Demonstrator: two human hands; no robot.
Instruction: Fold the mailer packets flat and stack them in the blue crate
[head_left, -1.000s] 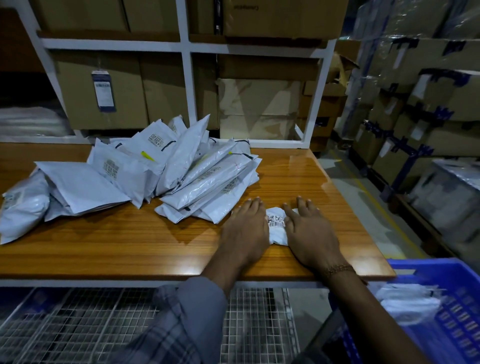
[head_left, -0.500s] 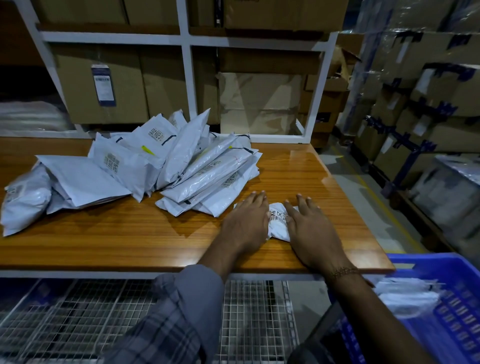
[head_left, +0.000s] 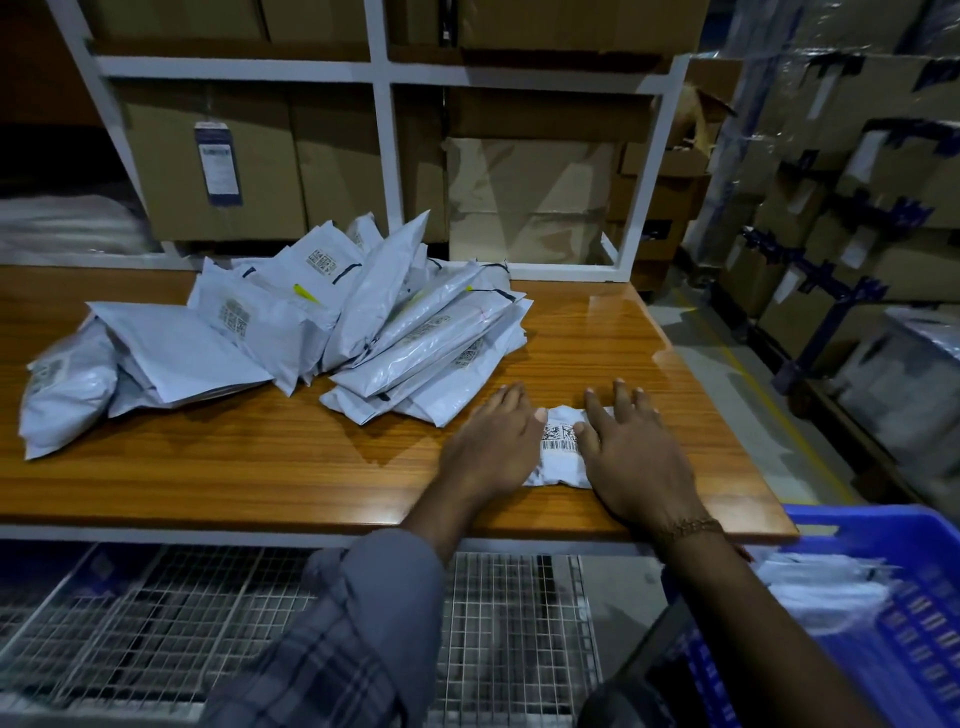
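Spread wider since earlier, flat left hand (head_left: 491, 444) and right hand (head_left: 631, 457) press the crumpled, barcoded packet (head_left: 560, 448).

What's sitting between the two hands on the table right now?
In the head view, a small folded mailer packet, barcode label up, lies between the left hand and right hand. Both press flat on its ends against the wooden table.

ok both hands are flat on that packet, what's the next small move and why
Probably grip the packet with the right hand and carry it to the blue crate. It already looks folded small and pressed flat under both open hands, and the crate sits just right of the table, with packets inside.
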